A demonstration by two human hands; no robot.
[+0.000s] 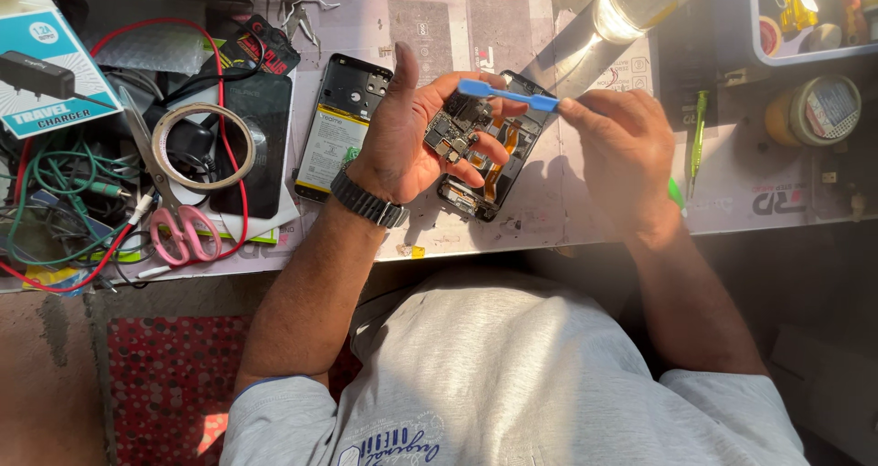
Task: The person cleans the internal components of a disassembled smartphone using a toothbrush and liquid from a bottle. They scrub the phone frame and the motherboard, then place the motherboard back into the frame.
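Note:
My left hand (407, 132) is raised above the work mat and holds a small dark circuit board (455, 128) between its fingers and palm. My right hand (617, 150) grips a flat blue plastic pry tool (506, 95), whose tip reaches over the board. Beneath both hands lies an opened phone body (494, 175) with orange flex cable showing. A second opened phone (337, 123) with its battery exposed lies to the left of my left hand.
A tape roll (202, 146), pink-handled scissors (178, 228) and tangled red and green wires (64, 201) crowd the left. A charger box (46, 64) sits at far left. A green screwdriver (698, 137), a round tin (817, 109) and a tray of tools (805, 13) are on the right.

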